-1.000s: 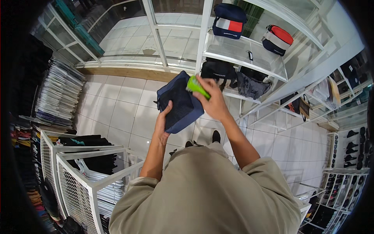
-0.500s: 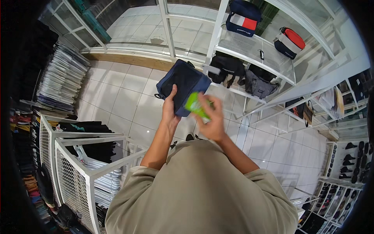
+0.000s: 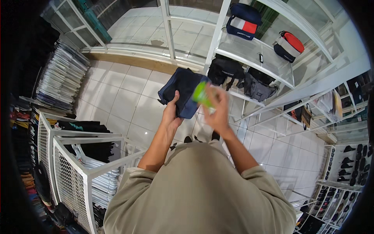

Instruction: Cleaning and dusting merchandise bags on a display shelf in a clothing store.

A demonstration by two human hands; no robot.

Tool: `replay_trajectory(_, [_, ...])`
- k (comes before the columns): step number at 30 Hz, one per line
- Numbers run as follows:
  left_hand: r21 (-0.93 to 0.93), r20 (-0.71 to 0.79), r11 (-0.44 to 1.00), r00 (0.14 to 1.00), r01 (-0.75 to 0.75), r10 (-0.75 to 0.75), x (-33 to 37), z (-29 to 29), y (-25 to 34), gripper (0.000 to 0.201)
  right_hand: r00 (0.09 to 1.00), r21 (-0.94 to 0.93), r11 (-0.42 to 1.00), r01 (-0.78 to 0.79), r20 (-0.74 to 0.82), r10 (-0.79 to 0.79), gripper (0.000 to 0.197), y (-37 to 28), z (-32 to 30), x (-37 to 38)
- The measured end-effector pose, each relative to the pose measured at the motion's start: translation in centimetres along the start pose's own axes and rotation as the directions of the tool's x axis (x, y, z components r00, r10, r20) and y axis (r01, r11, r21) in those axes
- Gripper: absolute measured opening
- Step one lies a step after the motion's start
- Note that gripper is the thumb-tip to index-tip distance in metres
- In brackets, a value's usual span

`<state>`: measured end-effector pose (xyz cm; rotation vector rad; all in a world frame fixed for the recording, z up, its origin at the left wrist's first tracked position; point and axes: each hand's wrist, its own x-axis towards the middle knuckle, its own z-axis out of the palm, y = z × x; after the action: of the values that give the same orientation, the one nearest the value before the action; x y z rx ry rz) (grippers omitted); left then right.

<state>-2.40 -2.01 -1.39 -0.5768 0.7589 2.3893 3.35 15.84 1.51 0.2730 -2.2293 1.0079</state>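
Far left, at 9 o'clock from the blue bag [image 3: 184, 86], is a tall pile of thin, pale things [image 3: 62, 80]. A white rack [image 3: 88, 195] with netted sides stands at 8 o'clock. The bag is up in the air over the tiled floor [image 3: 128, 91]. The left hand [image 3: 170, 114] is at its 7 o'clock end, with its grip closed on the bag and the thumb on top. A small green thing [image 3: 200, 93] is at the bag's 3 o'clock side, too blurry to tell if they touch. The right hand [image 3: 219, 111], at 4 o'clock, has its grip wrapped around the green thing. At 2 o'clock is a white shelf [image 3: 242, 45]. A black bag [image 3: 225, 73] and a gray bag [image 3: 259, 89] sit low, and a red-topped bag [image 3: 289, 46] sits higher, farthest right.
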Motion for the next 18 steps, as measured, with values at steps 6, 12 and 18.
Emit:
replay_trajectory(6, [-0.217, 0.119, 0.97, 0.989, 0.11, -0.085, 0.8, -2.0, -0.1, 0.039, 0.977, 0.066, 0.985, 0.157, 0.133, -0.164, 0.066, -1.6, 1.4, -2.8])
replay_trajectory(12, [-0.075, -0.101, 0.992, 0.991, -0.099, 0.091, -1.0, -0.1, 0.3, 0.039, 0.998, -0.013, 0.999, -0.046, -0.031, 0.045, 0.069, 0.9, 0.9, 2.0])
replay_trajectory(18, [-0.138, 0.133, 0.988, 0.99, 0.064, -0.046, 0.6, -2.0, 1.1, 0.037, 0.942, 0.077, 0.964, 0.254, 0.207, -0.265, 0.078, -1.2, 1.8, -2.3])
